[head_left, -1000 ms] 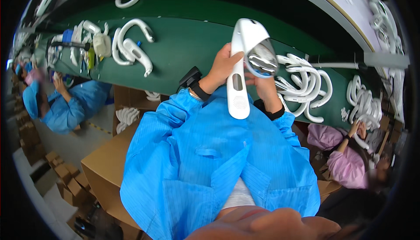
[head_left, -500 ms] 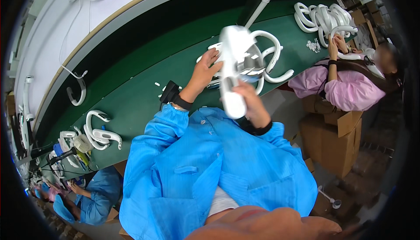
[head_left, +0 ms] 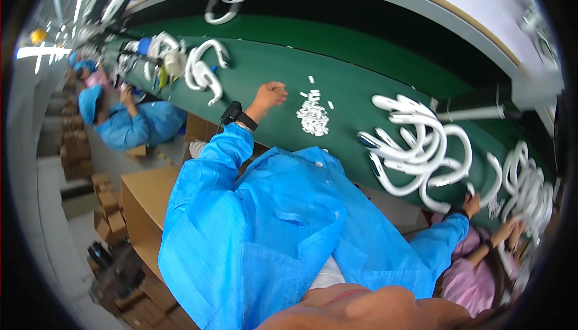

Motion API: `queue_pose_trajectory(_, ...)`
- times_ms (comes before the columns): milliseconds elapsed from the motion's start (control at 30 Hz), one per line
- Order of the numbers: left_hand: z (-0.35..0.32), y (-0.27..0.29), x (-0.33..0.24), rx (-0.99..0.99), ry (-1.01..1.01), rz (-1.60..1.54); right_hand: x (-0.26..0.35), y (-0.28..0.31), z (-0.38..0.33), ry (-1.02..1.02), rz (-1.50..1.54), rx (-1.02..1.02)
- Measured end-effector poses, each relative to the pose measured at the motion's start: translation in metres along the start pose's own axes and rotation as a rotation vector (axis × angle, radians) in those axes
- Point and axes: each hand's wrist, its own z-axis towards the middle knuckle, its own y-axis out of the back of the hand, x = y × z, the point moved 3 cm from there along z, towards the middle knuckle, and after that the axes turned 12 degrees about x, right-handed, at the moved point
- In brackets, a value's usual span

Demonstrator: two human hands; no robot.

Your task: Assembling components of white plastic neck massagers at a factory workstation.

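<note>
Head view: the left hand (head_left: pixel 269 94) is out over the green conveyor belt (head_left: pixel 361 59) at centre frame, fingers loosely curled, gripping nothing, a black wristband on the wrist just below it. Right beside it, to the right, lies a small heap of little white parts (head_left: pixel 313 115) on the belt, close to the fingertips but apart from them. Across at the lower right of the frame, the right hand (head_left: pixel 471 205) sits at the near edge of the belt, at the end of the blue sleeve; it is small and partly hidden, so whether it is open or closed I cannot tell. It is just below a pile of curved white plastic pieces (head_left: pixel 415 149), near its lower edge. Another white pile (head_left: pixel 528 188) sits at the far right, where a person in a pink coat (head_left: pixel 475 276) reaches up. Upper left, more curved white pieces (head_left: pixel 203 71) rest on the belt, with workers in blue beside them.
</note>
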Motion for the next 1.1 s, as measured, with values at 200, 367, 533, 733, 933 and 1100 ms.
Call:
queue_pose_trajectory(200,-0.005,0.103,-0.002,-0.338,0.014,0.034,0.038,-0.058,-0.020,-0.458,0.158,-0.190)
queue_pose_trajectory(367,0.034,0.188,-0.027,-0.411,-0.020,0.063,0.127,-0.073,-0.059,-0.369,-0.522,-0.286)
queue_pose_trajectory(533,0.100,0.277,-0.049,-0.507,-0.107,0.009,0.327,-0.234,-0.235,0.399,-0.071,-0.267)
queue_pose_trajectory(733,0.188,0.350,-0.049,-0.624,-0.214,-0.173,0.393,-0.539,-0.386,0.465,-0.274,0.683)
queue_pose_trajectory(933,0.237,0.401,-0.060,-0.809,-0.167,0.069,0.365,-0.660,-0.420,0.699,-0.786,0.777)
queue_pose_trajectory(1100,0.259,0.401,-0.066,-0.480,0.034,-0.029,0.341,-0.677,-0.412,0.778,-0.688,0.737)
